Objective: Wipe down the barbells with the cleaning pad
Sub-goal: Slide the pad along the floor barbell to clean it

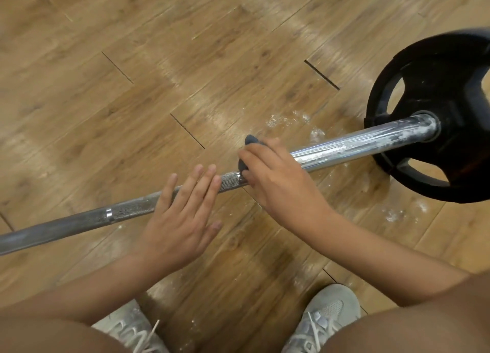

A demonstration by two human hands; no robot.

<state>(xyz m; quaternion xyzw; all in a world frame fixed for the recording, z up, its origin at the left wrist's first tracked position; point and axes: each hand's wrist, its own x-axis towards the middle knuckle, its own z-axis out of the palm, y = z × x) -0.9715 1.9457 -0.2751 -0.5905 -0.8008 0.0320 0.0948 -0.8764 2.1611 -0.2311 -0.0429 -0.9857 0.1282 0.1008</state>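
Observation:
A steel barbell (352, 147) lies across the wooden floor from lower left to the right, with a black weight plate (448, 103) on its right end. White chalky smears cover the shiny sleeve near the plate. My right hand (278, 177) grips a dark blue-grey cleaning pad (250, 140) wrapped round the bar where the sleeve meets the knurled shaft. My left hand (183, 214) rests flat on the knurled shaft just left of it, fingers straight.
White dust patches (397, 213) lie on the floor (159, 74) around the plate and under the bar. My two grey sneakers (326, 318) stand at the bottom of the view, with my knees at both lower corners.

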